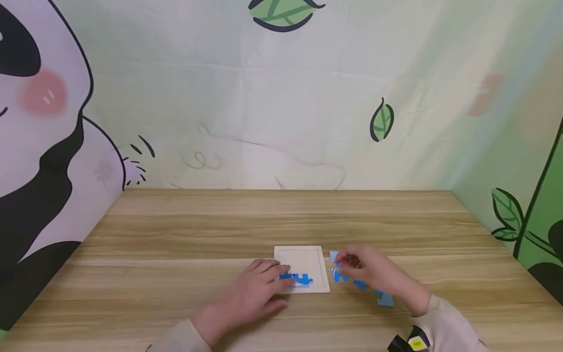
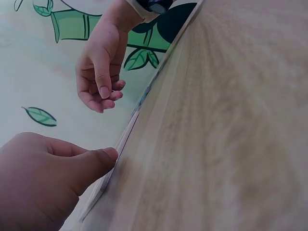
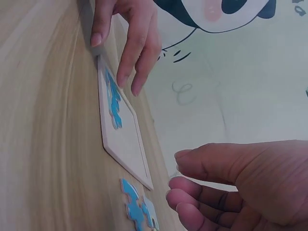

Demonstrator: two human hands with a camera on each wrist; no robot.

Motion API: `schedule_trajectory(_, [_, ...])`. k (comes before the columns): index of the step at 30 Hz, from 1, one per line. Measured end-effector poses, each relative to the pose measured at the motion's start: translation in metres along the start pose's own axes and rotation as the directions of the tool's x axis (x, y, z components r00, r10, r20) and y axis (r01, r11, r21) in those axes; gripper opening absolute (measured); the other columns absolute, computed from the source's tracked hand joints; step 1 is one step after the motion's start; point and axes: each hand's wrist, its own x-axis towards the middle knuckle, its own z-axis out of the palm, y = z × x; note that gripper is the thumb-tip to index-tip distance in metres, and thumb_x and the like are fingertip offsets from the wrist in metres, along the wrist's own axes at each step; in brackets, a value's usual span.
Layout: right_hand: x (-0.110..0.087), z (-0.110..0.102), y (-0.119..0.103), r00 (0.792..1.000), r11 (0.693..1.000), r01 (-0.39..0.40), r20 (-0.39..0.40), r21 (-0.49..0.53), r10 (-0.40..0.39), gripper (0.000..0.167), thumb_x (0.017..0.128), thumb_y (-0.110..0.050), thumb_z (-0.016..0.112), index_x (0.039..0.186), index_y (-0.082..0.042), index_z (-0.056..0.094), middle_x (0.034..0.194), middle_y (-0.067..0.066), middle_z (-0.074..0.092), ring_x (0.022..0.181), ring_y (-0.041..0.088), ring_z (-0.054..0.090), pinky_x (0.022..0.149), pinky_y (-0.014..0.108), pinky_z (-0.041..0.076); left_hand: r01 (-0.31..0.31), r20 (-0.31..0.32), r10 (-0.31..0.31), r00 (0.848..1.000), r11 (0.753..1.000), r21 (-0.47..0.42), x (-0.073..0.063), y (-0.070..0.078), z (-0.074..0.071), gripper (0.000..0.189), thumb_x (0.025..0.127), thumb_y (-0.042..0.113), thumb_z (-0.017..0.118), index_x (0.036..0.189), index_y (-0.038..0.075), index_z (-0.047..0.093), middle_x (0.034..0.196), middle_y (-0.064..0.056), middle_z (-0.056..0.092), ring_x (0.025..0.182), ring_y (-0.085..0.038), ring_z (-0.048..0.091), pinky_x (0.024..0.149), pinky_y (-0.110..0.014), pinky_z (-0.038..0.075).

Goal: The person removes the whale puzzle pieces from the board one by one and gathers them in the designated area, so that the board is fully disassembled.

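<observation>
A square wooden puzzle tray [image 1: 326, 276] lies on the table, with joined blue puzzle pieces [image 1: 303, 279] along its near side. My left hand [image 1: 252, 296] reaches over the tray's left edge, its fingertips right at those pieces. To the right of the tray, my right hand [image 1: 371, 266] hovers above loose blue puzzle pieces [image 1: 340, 276]. Its fingers are loosely bent, and in the right wrist view a gap shows between thumb and fingertips [image 3: 175, 183] with nothing in it. One light-blue piece [image 1: 385, 299] lies below the right wrist; another piece [image 1: 333, 256] is partly hidden by the fingers.
The wood-grain table [image 1: 198, 225] runs back to a wall sheet [image 1: 290, 107] printed with leaves and a panda. A black device with a yellow label [image 1: 417, 342] sits at the right sleeve.
</observation>
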Motion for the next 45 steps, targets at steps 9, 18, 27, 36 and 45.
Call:
schedule_trajectory(9, [0.015,0.019,-0.007,0.998,0.998,0.061,-0.009,-0.009,-0.061,0.014,0.087,-0.007,0.066,0.100,-0.001,0.067,0.085,0.000,0.066,0.077,0.003,0.055,0.068,0.019,0.050,-0.075,-0.065,0.076,0.995,0.997,0.014,-0.004,-0.010,0.005,0.031,0.088,0.041,0.066,0.113,0.022,0.070,0.121,0.005,0.068,0.112,-0.015,0.061,0.099,-0.033,0.046])
schedule_trajectory(18, [0.024,0.038,-0.013,1.000,1.000,0.009,0.003,-0.005,-0.009,0.018,0.085,-0.012,0.069,0.101,-0.002,0.068,0.088,0.002,0.066,0.075,0.004,0.053,0.066,0.018,0.047,-0.015,0.022,0.016,1.000,0.997,-0.081,-0.004,-0.008,0.005,0.033,0.093,0.039,0.060,0.117,0.020,0.070,0.123,0.003,0.068,0.116,-0.017,0.061,0.098,-0.037,0.048])
schedule_trajectory(27, [0.027,0.055,-0.015,0.997,0.996,-0.075,-0.022,-0.046,0.074,0.020,0.083,-0.014,0.072,0.099,-0.004,0.069,0.085,0.002,0.056,0.071,0.008,0.047,0.063,0.020,0.041,0.010,0.016,-0.009,1.000,0.995,-0.096,-0.005,-0.005,0.006,0.031,0.094,0.038,0.059,0.117,0.021,0.070,0.123,0.003,0.067,0.115,-0.016,0.060,0.097,-0.036,0.048])
schedule_trajectory(36, [0.028,0.060,-0.019,0.994,0.993,-0.099,-0.046,-0.068,0.096,0.014,0.082,-0.014,0.072,0.094,-0.009,0.068,0.083,0.000,0.055,0.072,0.008,0.048,0.062,0.019,0.040,0.022,0.018,-0.020,1.000,0.997,-0.075,-0.004,-0.002,0.004,0.033,0.093,0.037,0.060,0.118,0.020,0.070,0.124,0.003,0.067,0.114,-0.016,0.061,0.095,-0.036,0.049])
schedule_trajectory(45, [0.028,0.061,-0.017,0.993,0.993,-0.112,-0.050,-0.040,0.110,0.013,0.082,-0.012,0.071,0.094,-0.008,0.066,0.084,0.000,0.056,0.073,0.009,0.048,0.062,0.019,0.040,0.029,0.048,-0.026,0.998,0.997,-0.074,-0.004,0.000,0.002,0.034,0.093,0.037,0.060,0.120,0.019,0.069,0.125,0.002,0.066,0.115,-0.017,0.060,0.095,-0.037,0.049])
